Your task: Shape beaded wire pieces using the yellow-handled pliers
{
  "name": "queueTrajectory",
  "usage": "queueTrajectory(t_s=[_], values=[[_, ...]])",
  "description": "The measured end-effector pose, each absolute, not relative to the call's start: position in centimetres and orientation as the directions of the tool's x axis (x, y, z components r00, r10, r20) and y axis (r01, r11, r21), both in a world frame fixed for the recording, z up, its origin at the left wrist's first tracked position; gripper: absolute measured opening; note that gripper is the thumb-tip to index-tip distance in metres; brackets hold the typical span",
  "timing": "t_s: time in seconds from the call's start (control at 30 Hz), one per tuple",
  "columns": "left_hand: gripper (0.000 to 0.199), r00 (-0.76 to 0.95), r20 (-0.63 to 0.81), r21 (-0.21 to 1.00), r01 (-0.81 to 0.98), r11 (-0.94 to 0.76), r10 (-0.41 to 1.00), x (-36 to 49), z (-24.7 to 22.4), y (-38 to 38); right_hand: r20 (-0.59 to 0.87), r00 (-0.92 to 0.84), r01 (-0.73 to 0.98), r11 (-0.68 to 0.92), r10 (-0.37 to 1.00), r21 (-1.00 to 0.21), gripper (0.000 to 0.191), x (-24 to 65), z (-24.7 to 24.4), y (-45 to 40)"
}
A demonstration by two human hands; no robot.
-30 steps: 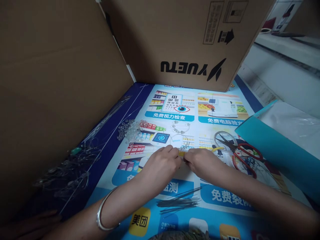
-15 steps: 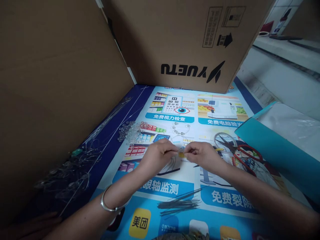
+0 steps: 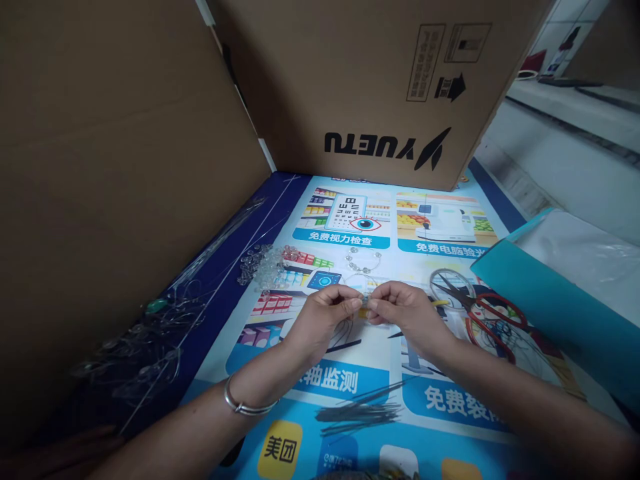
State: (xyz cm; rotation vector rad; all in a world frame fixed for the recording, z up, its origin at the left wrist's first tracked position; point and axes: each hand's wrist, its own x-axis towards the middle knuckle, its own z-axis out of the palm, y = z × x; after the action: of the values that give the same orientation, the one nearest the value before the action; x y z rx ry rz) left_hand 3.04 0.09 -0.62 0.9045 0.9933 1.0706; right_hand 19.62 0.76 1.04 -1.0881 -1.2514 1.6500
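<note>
The left hand (image 3: 325,313) and right hand (image 3: 411,308) pinch a tiny, half-hidden piece (image 3: 366,298), fingers (image 3: 354,304) nearly meeting, probably to steady it; clear beads (image 3: 267,268) sit leftward, seemingly handy.

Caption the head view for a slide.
Left hand and right hand pinch close together between a clear-bead pile and red-handled scissors, beaded loop beyond.

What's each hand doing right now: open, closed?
Left hand: closed, pinching what seems a thin loop.
Right hand: closed, pinching seemingly the same loop.
</note>
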Motion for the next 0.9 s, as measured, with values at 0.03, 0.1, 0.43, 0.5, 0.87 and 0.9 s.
queueTrajectory(t_s=[0.03, 0.1, 0.43, 0.5, 0.87, 0.9], values=[[0.013, 0.164, -0.197, 0.927, -0.289, 0.238, 0.967, 3.2, -0.7, 0.0, -0.167, -0.327, -0.092, -0.207, 0.93, -0.974, 0.014, 19.6, 0.9, 0.7], [0.013, 0.154, -0.196, 0.916, -0.323, 0.236, 0.968, 3.3, -0.8, -0.1, -0.16, -0.319, -0.103, -0.202, 0.934, -0.974, 0.016, 19.5, 0.7, 0.7], [0.013, 0.15, -0.222, 0.902, -0.343, 0.261, 0.964, 3.8, -0.3, -0.4, -0.167, -0.292, -0.128, -0.211, 0.942, -0.969, 0.018, 19.2, 0.2, 0.6], [0.012, 0.152, -0.219, 0.905, -0.339, 0.259, 0.964, 3.8, -0.3, -0.4, -0.167, -0.286, -0.129, -0.21, 0.944, -0.969, 0.019, 19.2, 0.2, 0.6], [0.018, 0.18, -0.109, 0.992, -0.037, 0.117, 0.978, 3.4, 0.6, -0.2, -0.129, -0.347, 0.024, -0.129, 0.929, -0.991, 0.016, 19.6, 0.3, 1.0], [0.016, 0.167, -0.086, 0.996, 0.009, 0.085, 0.982, 3.3, 0.6, -0.2, -0.128, -0.375, 0.067, -0.11, 0.918, -0.992, 0.017, 19.7, 0.6, 1.1]])
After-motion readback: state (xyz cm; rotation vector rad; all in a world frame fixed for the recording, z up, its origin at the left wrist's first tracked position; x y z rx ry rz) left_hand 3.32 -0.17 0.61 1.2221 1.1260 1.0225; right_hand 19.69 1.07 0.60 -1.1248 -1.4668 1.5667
